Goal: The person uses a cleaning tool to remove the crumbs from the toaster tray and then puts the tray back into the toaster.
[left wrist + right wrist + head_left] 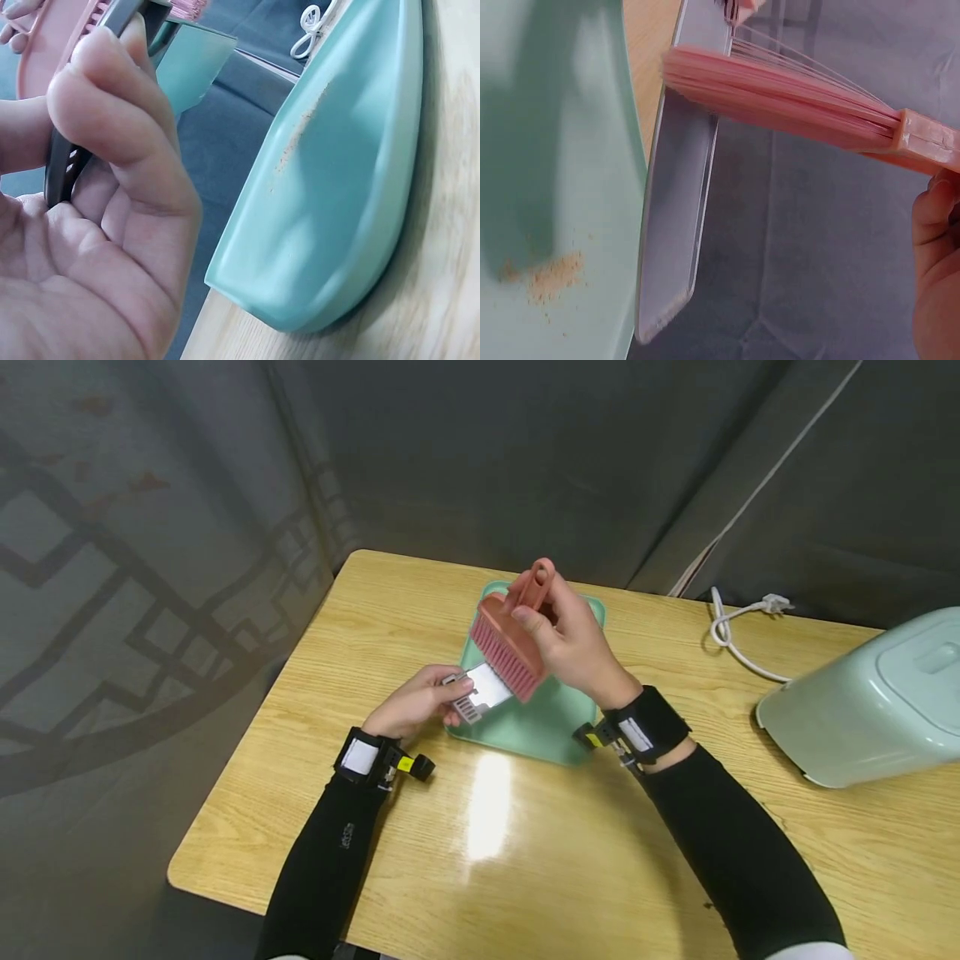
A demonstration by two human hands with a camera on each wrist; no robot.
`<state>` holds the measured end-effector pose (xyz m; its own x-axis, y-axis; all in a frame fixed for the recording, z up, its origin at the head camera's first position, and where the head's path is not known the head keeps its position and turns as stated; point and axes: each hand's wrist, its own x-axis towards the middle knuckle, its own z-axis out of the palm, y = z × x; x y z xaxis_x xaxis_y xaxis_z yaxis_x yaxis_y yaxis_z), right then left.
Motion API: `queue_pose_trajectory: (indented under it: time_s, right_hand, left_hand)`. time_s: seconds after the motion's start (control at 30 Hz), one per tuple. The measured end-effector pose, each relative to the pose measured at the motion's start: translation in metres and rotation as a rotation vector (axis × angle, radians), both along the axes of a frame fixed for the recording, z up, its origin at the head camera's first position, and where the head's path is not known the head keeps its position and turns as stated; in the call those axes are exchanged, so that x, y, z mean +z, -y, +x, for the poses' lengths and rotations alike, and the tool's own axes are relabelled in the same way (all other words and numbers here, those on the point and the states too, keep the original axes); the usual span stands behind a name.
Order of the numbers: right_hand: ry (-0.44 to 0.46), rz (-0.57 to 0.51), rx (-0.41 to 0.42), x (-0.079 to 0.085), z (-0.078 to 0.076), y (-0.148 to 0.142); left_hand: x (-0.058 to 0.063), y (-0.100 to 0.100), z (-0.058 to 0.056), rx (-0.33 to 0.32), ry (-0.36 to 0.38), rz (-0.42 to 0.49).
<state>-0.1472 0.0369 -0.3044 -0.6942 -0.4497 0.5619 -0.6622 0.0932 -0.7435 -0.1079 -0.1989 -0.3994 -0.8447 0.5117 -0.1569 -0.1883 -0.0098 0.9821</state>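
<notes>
My left hand [411,702] grips the slotted end of a shallow grey crumb tray [489,688], thumb on top. In my right hand [576,639] is a coral-pink brush [510,639], held by its looped handle, bristles down against the crumb tray. Seen in the right wrist view, the bristles [780,97] cross the crumb tray's channel [676,187], and pale residue clings near its lower end. Beneath both hands lies a mint-green tray [525,739] on the table. Tan crumbs [553,277] are heaped on it, and a thin line of them [300,135] shows in the left wrist view.
A mint-green appliance [855,718] stands on the right of the wooden table [300,777]. Its white cord [722,628], loosely knotted, runs behind it to a plug [776,603]. Grey cloth [487,460] hangs along the back and left.
</notes>
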Motion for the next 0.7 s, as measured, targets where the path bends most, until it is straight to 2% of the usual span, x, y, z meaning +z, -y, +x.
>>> queue_pose_trajectory:
  time_s: [0.37, 0.7]
  right_hand:
    - [0.010, 0.011, 0.026, -0.001, 0.007, 0.012]
    - [0.018, 0.039, -0.045, -0.005, -0.002, -0.002]
  left_hand:
    - [0.001, 0.000, 0.000, -0.007, -0.021, -0.003]
    - [0.000, 0.001, 0.002, 0.007, -0.023, 0.005]
